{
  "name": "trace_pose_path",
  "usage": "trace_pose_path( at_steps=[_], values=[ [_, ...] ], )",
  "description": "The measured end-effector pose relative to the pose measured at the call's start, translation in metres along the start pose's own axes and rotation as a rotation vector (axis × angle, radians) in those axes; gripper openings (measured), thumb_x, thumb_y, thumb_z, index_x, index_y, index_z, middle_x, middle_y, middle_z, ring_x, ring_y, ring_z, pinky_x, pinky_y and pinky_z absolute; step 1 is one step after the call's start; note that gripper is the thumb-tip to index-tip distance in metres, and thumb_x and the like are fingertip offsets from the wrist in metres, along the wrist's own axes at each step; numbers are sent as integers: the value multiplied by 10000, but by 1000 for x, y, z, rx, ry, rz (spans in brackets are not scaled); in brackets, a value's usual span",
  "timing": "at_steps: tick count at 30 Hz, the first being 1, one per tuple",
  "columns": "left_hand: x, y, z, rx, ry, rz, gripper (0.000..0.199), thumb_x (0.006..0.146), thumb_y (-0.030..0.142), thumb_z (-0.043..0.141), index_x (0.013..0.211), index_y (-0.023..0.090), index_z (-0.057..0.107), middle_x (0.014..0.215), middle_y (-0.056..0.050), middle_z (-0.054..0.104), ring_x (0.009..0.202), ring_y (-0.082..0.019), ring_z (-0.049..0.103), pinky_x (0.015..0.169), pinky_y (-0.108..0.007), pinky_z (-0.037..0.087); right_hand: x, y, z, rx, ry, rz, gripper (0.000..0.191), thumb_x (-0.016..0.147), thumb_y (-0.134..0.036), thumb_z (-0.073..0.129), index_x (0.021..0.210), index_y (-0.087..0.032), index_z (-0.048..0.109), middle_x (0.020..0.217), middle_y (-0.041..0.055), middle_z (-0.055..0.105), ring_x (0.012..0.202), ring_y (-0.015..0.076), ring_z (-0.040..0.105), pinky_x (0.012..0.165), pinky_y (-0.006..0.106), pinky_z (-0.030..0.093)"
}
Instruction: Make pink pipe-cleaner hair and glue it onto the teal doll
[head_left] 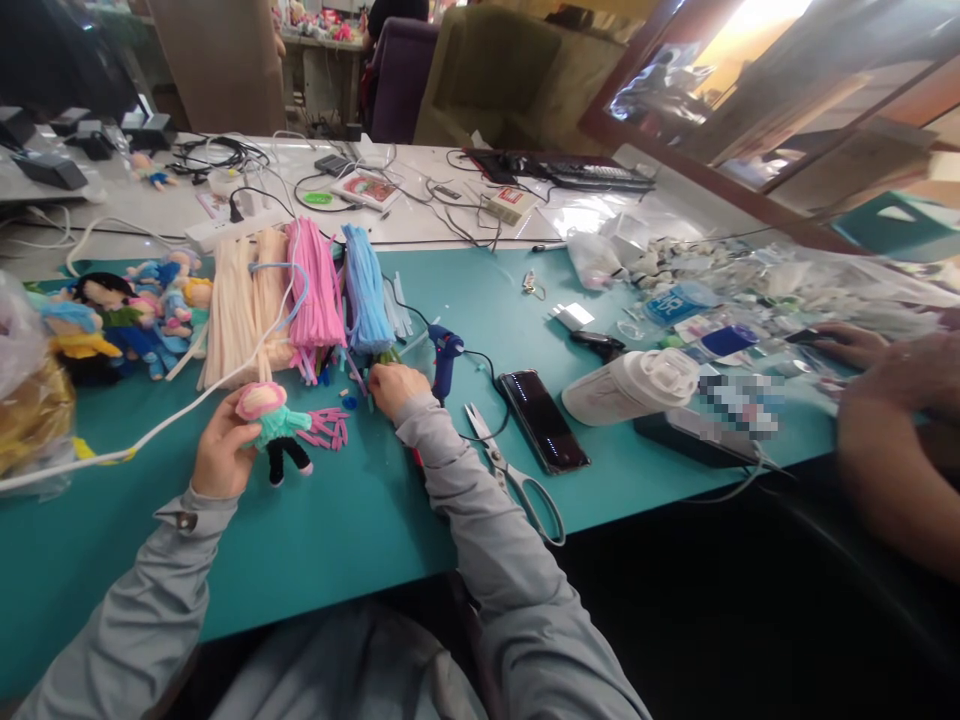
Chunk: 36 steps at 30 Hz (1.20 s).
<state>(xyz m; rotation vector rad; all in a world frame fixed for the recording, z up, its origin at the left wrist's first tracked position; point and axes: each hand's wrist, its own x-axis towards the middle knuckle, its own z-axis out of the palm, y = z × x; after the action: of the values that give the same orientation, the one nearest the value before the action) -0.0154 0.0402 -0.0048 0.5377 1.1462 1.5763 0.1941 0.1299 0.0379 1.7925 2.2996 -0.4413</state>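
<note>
My left hand (225, 446) grips a small doll (274, 425) by its head; the doll has pink hair, a mint top and black trousers. Just right of the doll lie short cut pink strips (328, 428) on the green mat. My right hand (397, 390) is closed near the foot of a blue bundle of fuzzy stems (367, 290); whatever its fingers hold is hidden. Pink stems (316, 285) and cream stems (244, 300) stand beside the blue ones. A dark blue glue gun (445, 360) is just right of my right hand.
Scissors (517, 475), a phone (545, 420) and a white cup (630, 387) lie to the right. Finished dolls (142, 315) are piled at left. A white cable (187, 405) crosses the mat. Another person's arm (900, 430) rests at far right.
</note>
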Motion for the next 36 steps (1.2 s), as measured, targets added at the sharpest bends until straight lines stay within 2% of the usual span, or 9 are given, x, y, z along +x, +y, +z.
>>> trace_pose_path(
  at_steps=[4,11,16,21,29,32,36],
  values=[
    [1,-1,-1,-10,-6,19,441,468,140,746,906,191,716,922,-67,766,831,-244,695,608,-271,537,1,-3,1,-25,-17,16,293,958,-178,412,1152,-162,631,1189,132,687,1131,247,639,880,304,480],
    [2,-2,0,-5,-7,3,442,470,140,743,906,199,717,925,-62,765,835,-243,694,608,-269,534,0,8,-2,-54,-6,67,337,994,-228,334,1171,-130,603,1182,185,679,1118,274,649,877,355,495],
    [1,1,2,-14,14,-18,440,452,143,747,889,192,723,910,-65,768,843,-243,694,612,-261,533,0,12,-3,-63,-5,50,326,991,-238,351,1135,-152,630,1184,157,685,1111,270,651,873,351,498],
    [2,-2,-1,-2,-1,4,436,471,142,742,903,193,717,938,-69,764,863,-260,694,634,-293,543,0,7,-1,-59,-12,13,250,944,-274,493,1113,-181,651,1205,124,683,1139,260,633,888,327,491],
    [2,-3,-2,4,-19,28,428,492,141,733,916,198,716,926,-62,765,819,-241,699,610,-284,539,0,5,0,-57,-6,27,306,966,-209,397,1148,-150,637,1162,151,696,1102,258,654,862,329,493],
    [1,-1,0,2,-5,7,435,468,141,740,899,197,723,898,-60,767,809,-235,696,593,-267,531,-1,8,-3,-57,12,23,329,981,-224,364,1170,-162,626,1187,135,686,1107,259,649,857,331,493],
    [1,0,1,-9,14,-9,438,457,143,748,890,199,718,902,-58,762,825,-237,689,608,-270,530,1,7,-4,-60,0,-24,287,962,-238,428,1122,-206,665,1201,93,685,1124,251,638,863,311,489]
  ],
)
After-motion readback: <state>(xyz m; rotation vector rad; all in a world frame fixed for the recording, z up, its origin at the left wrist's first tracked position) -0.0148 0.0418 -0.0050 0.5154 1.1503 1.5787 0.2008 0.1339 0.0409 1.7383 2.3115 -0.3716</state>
